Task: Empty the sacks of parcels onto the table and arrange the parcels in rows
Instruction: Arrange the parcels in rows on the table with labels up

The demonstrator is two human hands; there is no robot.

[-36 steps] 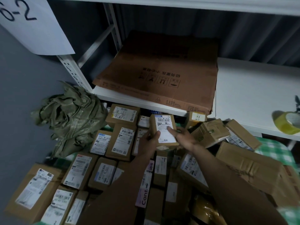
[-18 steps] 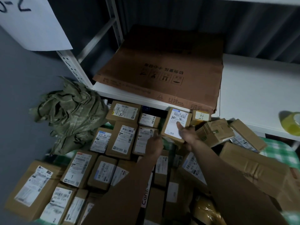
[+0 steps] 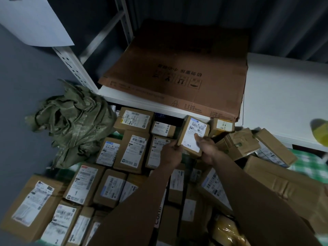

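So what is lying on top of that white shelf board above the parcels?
A large flat brown cardboard sheet lies on the white shelf board, covering its left part. At the right edge sits a yellow tape roll. Anything beneath the cardboard is hidden.

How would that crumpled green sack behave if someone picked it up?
The green sack would probably go floppy: it lies crumpled in deep folds. It looks emptied, so likely light. Its woven sheen suggests it may slip a little.

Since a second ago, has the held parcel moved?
Yes. The held parcel went right and back toward the white shelf edge, beside the small box.
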